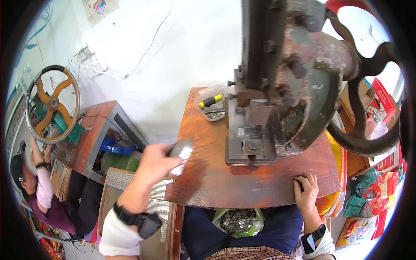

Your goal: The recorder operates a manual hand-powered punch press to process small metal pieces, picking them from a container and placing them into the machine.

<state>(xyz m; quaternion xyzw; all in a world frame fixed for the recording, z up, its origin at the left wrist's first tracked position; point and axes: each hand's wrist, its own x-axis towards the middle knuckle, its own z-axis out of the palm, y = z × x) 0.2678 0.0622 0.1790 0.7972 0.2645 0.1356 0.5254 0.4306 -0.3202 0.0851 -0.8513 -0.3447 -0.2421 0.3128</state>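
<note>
Metal strip (181, 154), shiny and blurred, sits in your left hand (154, 162) just off the left edge of the wooden bench (208, 173), over the perforated metal sheets (162, 203) stacked below. That position reads as a transfer point between the stack and the bench; I judge the grip suits feeding the piece sideways. Your left fingers are closed around the strip, wrist raised, forearm rising from the lower edge with a dark wrist device (145, 222) strapped on.

At centre, the punch press (255, 130) stands on the bench, its die bed facing you, so work can be slid in from the left. A yellow-handled screwdriver (211, 101) lies in a clear bag behind it. A green bag of small metal pieces (238, 221) rests in your lap under the bench edge, likely placed there to catch output.

Your right hand (307, 193) lies on the front right edge of the bench, fingers loosely curled, holding nothing, apparently bracing. The heavy flywheel (364, 108) hangs above it.
</note>
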